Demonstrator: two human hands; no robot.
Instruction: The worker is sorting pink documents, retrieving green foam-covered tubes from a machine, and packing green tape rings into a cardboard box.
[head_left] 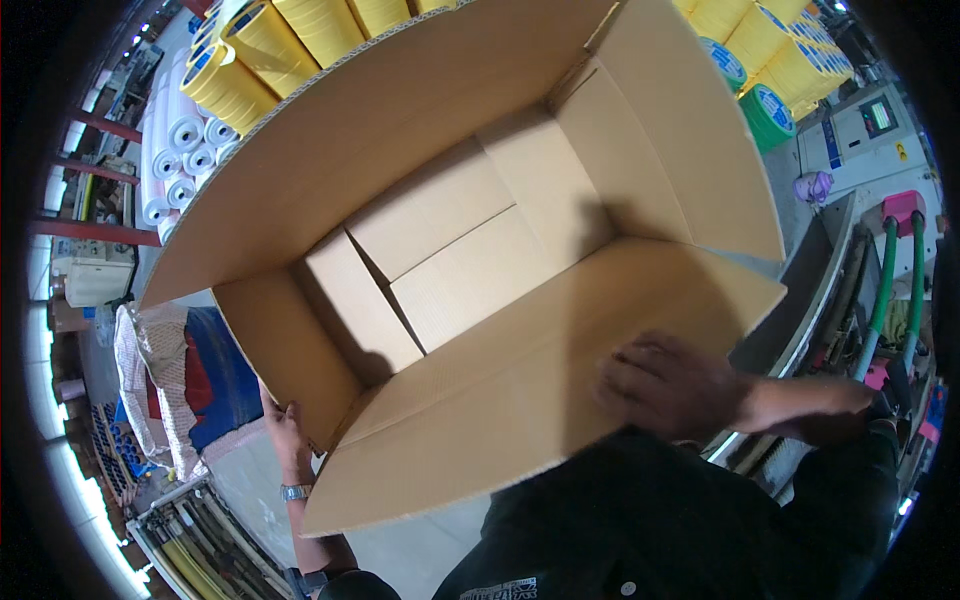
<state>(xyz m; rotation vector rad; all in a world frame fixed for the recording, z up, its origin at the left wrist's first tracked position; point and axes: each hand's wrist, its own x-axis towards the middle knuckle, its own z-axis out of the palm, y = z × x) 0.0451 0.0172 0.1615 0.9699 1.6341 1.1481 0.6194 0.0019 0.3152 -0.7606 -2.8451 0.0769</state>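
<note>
A large brown cardboard box [455,320] is tilted in front of me. Its top flaps are spread out, and the inside is bare down to the bottom panels, with a narrow dark gap between two of them. My left hand [285,425] holds the box from outside at its lower left side; the thumb shows, and some fingers are behind the cardboard. Over the near flap is my right hand [665,385], blurred by motion, its fingers loosely bent. I cannot tell whether it touches the flap. Its shadow falls on the cardboard.
Yellow rolls [300,35] are stacked beyond the box, with white rolls [180,150] at the far left and green rolls [768,118] at the far right. A machine [865,135] with green hoses [880,290] stands to the right. A white sack [150,400] sits at left.
</note>
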